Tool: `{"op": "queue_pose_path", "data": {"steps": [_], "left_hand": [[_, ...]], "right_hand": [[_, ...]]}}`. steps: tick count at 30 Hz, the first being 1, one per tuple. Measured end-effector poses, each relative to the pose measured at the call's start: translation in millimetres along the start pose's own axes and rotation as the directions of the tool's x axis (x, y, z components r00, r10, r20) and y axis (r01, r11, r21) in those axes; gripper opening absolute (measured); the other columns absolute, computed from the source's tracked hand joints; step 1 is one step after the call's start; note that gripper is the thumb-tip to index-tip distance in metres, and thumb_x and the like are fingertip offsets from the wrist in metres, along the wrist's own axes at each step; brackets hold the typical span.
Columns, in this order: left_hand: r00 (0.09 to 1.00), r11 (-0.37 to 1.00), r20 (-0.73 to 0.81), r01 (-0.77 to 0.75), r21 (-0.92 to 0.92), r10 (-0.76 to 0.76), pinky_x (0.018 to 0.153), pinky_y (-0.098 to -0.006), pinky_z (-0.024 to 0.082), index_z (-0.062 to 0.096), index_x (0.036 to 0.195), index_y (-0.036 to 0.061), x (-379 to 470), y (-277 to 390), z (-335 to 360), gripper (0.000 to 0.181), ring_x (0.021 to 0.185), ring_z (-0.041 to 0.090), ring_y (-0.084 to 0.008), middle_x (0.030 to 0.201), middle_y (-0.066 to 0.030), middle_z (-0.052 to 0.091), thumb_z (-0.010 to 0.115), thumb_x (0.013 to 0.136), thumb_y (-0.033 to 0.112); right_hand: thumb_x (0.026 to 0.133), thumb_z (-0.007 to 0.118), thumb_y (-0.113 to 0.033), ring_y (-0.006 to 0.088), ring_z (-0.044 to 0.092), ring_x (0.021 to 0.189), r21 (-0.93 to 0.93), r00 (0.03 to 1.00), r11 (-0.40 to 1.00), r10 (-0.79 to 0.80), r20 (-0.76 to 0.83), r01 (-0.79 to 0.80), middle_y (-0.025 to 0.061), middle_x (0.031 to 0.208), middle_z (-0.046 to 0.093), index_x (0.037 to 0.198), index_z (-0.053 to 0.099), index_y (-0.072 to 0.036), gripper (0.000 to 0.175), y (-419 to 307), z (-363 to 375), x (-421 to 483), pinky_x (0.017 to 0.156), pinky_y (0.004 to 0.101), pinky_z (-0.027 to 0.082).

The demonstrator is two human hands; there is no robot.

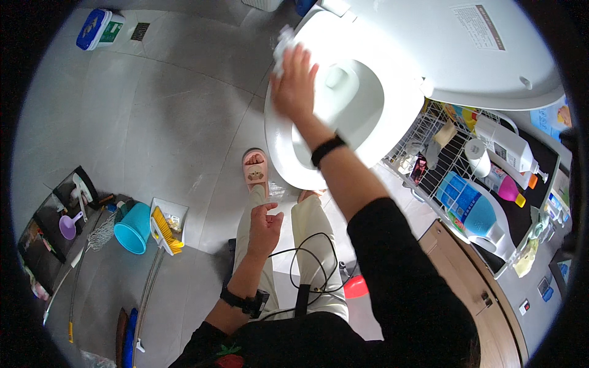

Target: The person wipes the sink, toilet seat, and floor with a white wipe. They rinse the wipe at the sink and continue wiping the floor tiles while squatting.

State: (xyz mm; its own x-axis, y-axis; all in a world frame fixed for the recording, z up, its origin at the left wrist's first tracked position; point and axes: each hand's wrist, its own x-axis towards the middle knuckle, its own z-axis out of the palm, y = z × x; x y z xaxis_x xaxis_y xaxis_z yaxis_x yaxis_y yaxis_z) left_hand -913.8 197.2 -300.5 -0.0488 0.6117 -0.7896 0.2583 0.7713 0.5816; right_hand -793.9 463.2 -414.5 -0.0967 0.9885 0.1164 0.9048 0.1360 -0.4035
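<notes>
My right hand lies over the outer left edge of a white toilet seat, fingers pointing up the picture. A white crumpled wipe or tissue shows beyond and beside its fingers, partly hidden beneath them. Below the seat is the toilet bowl, and the raised toilet lid bears a printed label. My left hand hangs over my lap, fingers loosely curled, thumb apart, with no object visible in it.
A wire basket and shelf with cleaning bottles stand right of the toilet. On the left are a turquoise bucket, a dustpan with a yellow brush, and a blue-lidded tub. A black cable loops over my legs.
</notes>
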Motion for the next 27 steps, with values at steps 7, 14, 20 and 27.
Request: {"op": "queue_pose_path", "data": {"steps": [7, 14, 20, 27], "left_hand": [[0.975, 0.958, -0.030, -0.213, 0.191, 0.222, 0.069, -0.0252, 0.049, 0.054, 0.108, 0.0013, -9, 9, -16, 0.027, 0.074, 0.056, -0.0143, 0.109, -0.0134, 0.045, 0.063, 0.085, 0.010], [0.996, 0.985, -0.061, -0.056, 0.160, 0.067, 0.073, -0.0259, 0.050, 0.054, 0.109, 0.0020, -19, 1, -40, 0.028, 0.073, 0.056, -0.0136, 0.110, -0.0125, 0.045, 0.063, 0.085, 0.011], [0.997, 0.988, -0.043, -0.059, 0.146, 0.066, 0.072, -0.0263, 0.050, 0.055, 0.109, 0.0032, -23, -11, -33, 0.027, 0.075, 0.056, -0.0137, 0.111, -0.0124, 0.045, 0.062, 0.084, 0.012], [0.991, 0.982, -0.008, -0.132, 0.134, 0.135, 0.071, -0.0272, 0.050, 0.056, 0.107, 0.0021, -19, -18, 1, 0.028, 0.076, 0.057, -0.0164, 0.108, -0.0137, 0.047, 0.064, 0.083, 0.012]], "right_hand": [[0.090, 0.049, -0.031, 0.0360, 0.006, 0.140, 0.025, 0.795, 0.999, 0.022, 0.606, -0.046, 0.0167, 0.152, 0.006, 0.146, 0.016, -0.008, 0.069, -50, -52, -173, 0.113, 0.0492, 0.007], [0.086, 0.052, -0.026, 0.0272, 0.015, 0.140, 0.007, 0.677, 0.989, -0.108, 0.728, 0.150, 0.0090, 0.152, 0.015, 0.146, 0.016, -0.015, 0.071, 41, -111, -233, 0.115, 0.0450, 0.009], [0.087, 0.052, -0.026, 0.0266, 0.011, 0.141, -0.261, 0.863, 0.951, 0.269, 0.428, -0.167, 0.0108, 0.152, 0.014, 0.145, 0.021, -0.008, 0.068, 53, -113, -239, 0.113, 0.0464, 0.008], [0.091, 0.045, -0.032, 0.0325, 0.010, 0.140, -0.008, 0.863, 0.923, 0.362, 0.352, -0.384, 0.0172, 0.152, 0.011, 0.144, 0.015, 0.000, 0.069, -65, -41, -236, 0.113, 0.0484, 0.004]]}}
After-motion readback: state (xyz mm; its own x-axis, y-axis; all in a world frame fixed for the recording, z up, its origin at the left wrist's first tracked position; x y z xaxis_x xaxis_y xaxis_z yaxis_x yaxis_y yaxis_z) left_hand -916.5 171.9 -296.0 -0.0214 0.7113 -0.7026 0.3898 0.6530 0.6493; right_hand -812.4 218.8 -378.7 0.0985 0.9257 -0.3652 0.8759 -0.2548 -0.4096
